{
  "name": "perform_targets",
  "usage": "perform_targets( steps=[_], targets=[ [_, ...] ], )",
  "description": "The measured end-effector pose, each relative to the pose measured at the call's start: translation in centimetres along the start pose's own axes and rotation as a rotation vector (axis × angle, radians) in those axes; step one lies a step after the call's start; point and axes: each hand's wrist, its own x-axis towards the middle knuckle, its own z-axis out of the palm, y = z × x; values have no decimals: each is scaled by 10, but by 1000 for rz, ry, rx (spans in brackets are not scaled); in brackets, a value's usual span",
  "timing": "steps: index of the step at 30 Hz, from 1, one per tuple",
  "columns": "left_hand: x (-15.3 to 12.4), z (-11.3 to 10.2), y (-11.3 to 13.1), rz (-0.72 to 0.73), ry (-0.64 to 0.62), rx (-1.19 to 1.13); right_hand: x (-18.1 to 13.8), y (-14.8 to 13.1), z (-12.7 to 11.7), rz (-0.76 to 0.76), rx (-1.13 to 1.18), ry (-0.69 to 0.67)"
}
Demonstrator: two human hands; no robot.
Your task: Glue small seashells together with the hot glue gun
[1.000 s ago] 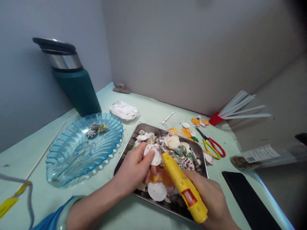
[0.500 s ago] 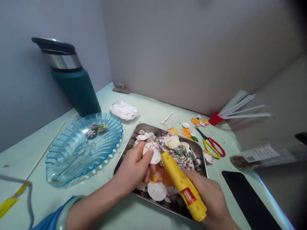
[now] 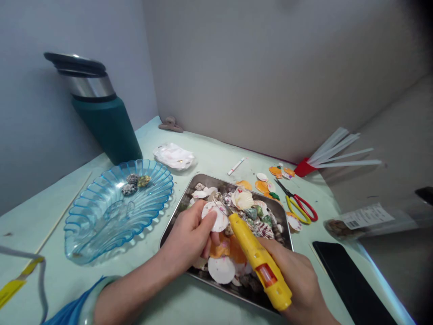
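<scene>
My left hand [image 3: 187,239] pinches a white scallop shell [image 3: 216,217] above a metal tray [image 3: 176,223] full of mixed seashells. My right hand [image 3: 299,282] is wrapped round a yellow glue gun [image 3: 259,259], whose nozzle tip touches the held shell's right edge. A large white shell [image 3: 221,270] and orange shells [image 3: 225,249] lie in the tray just below both hands.
A blue shell-shaped glass dish [image 3: 111,207] with three small shells sits left of the tray. Behind it stands a teal flask [image 3: 99,113]. Red-and-yellow scissors [image 3: 299,205], orange shells, glue sticks [image 3: 338,151], a black phone [image 3: 350,282] and a plastic packet [image 3: 363,221] lie to the right.
The glue gun's nozzle has shifted very slightly against the held shell. Both hands stay over the tray.
</scene>
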Motion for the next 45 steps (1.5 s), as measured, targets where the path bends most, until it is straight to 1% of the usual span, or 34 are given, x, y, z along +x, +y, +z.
perform_targets(
  steps=[5,12,20,26,32,40,45],
  targets=[
    [1,0,1,-2,-2,7,3,-3,-1,-8,3,9],
    [0,0,0,10,-5,1,-1,0,1,12,16,-31],
    [-1,0,4,-4,1,9,1,-2,0,11,9,-12],
    [1,0,2,-3,-2,1,1,-1,1,11,9,3],
    [1,1,3,-7,-1,20,0,-1,0,-2,17,-20],
    [-1,1,4,-4,-16,41,3,-3,-2,-15,-8,6],
    [0,0,4,-3,-20,48,0,-2,-1,-9,-4,-10]
  ],
)
